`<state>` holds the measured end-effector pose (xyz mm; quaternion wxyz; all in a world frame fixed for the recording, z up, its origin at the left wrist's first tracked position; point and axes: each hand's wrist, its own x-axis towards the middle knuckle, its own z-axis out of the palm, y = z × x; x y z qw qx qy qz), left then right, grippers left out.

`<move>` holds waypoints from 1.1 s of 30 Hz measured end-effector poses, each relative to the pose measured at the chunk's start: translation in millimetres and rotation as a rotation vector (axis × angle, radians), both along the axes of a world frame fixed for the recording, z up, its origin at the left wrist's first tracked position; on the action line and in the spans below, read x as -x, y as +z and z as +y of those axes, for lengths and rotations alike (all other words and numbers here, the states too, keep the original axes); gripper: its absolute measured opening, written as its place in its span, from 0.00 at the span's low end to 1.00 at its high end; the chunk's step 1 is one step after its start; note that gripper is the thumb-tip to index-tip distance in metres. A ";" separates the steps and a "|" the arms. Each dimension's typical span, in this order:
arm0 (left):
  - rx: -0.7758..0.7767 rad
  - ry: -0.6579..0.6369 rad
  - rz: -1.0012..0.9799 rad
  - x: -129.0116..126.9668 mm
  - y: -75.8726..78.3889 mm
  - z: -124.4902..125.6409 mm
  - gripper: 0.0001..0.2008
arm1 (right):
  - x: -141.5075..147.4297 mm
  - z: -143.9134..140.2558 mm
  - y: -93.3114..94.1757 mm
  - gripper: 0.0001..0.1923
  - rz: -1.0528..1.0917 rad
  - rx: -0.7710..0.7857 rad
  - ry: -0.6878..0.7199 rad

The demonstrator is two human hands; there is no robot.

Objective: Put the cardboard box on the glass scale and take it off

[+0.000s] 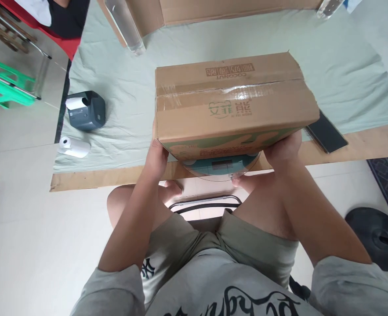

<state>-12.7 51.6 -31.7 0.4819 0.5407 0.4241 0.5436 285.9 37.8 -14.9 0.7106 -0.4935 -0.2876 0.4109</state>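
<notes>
A taped cardboard box (183, 112) with printing on its top is held between my two hands, above the front edge of the table. My left hand (157, 156) grips its near left corner. Under its near right end my right hand (284, 149) is closed on the box, the fingertips hidden beneath. Below the box shows part of a round glass scale (220, 166) with a small display, its edge jutting past the table. Whether the box touches the scale cannot be made out. A dark phone (327, 131) lies just right of the box.
A label printer (86, 110) and a white paper roll (75, 147) are at the table's left. Behind stand an open carton (240, 12), a clear container (126, 26) and a clear bottle (328, 8). A green stool (7, 81) is on the floor; part of another person appears top left.
</notes>
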 end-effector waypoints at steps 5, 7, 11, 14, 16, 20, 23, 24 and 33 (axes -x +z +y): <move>0.064 0.050 0.021 -1.4 -17.7 -5.5 0.28 | 6.7 -3.3 0.1 0.14 0.062 0.021 -0.048; 0.070 0.070 0.023 -1.3 -20.3 -7.4 0.28 | 8.1 -4.0 0.3 0.14 0.070 0.030 -0.066; 0.046 0.066 0.024 0.7 -23.7 -6.6 0.33 | 8.3 -3.2 -2.6 0.12 0.054 0.025 -0.098; 0.040 0.059 0.004 0.9 -24.0 -4.5 0.36 | 7.2 -2.3 -5.6 0.12 0.016 0.007 -0.094; 0.055 0.069 -0.003 -0.9 -19.9 -4.8 0.36 | 5.9 -2.0 -6.0 0.15 -0.002 0.016 -0.076; 0.082 0.075 -0.040 -3.7 0.2 -13.9 0.29 | 1.8 -4.2 0.8 0.18 -0.058 -0.013 -0.013; 0.061 0.031 -0.061 0.2 14.5 -25.2 0.31 | -2.1 -10.0 8.4 0.18 -0.141 -0.075 0.039; 0.046 0.002 -0.059 2.4 17.2 -28.7 0.34 | -3.1 -12.6 10.5 0.17 -0.153 -0.084 0.047; 0.022 -0.261 -0.059 1.2 24.2 -48.5 0.46 | 4.1 -27.2 23.2 0.12 -0.023 -0.011 0.055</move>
